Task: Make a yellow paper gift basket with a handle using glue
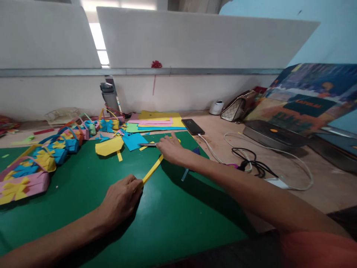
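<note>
A narrow yellow paper strip (153, 170) stretches slantwise over the green mat (167, 219) between my two hands. Its near end is pinched in the closed fingers of my left hand (122, 197). At the far end, my right hand (170, 149) is closed over the strip, its fingertips partly hidden. Scissors (147, 144) show their blades just left of my right hand; whether that hand touches them, I cannot tell. Left of the blades lie a blue paper piece (135, 140) and a yellow paper piece (109, 146).
Several small paper baskets (58, 152) with bows line the left side. Stacked coloured sheets (160, 120) lie at the back, beside a phone (193, 127) on a white cable. Black cords (252, 162), a dark case (275, 136) and a handbag (238, 106) are on the right.
</note>
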Tool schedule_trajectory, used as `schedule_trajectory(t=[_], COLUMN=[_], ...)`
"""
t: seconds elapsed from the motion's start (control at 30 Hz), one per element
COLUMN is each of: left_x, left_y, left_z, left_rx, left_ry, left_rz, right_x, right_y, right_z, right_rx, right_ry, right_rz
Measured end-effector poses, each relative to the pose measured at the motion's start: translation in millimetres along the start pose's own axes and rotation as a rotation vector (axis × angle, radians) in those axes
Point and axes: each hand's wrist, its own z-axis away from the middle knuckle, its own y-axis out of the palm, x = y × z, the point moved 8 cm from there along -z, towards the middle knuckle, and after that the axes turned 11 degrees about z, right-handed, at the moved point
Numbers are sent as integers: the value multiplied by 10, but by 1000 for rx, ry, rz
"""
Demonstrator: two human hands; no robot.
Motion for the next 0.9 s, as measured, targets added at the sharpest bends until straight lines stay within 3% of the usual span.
schedule_trajectory(t=[0.23,0.37,0.47,0.6,0.9], left_x=[30,72,97,103,163], left_y=[-29,-58,-68,-83,-102], left_z=[32,80,107,142,220], left_rx=[11,33,43,28,-25], left_ry=[-5,-60,-94,-92,-95], left_rz=[48,56,15,-48,-115], right_x=[224,-111,-425,-568,-607], right_y=[-119,-67,122,428,502], right_z=[577,960,1152,1247,1202], right_rx=[-95,-42,78,260,179], right_ry=[-2,181,334,378,484], right_rz=[98,230,250,197,101])
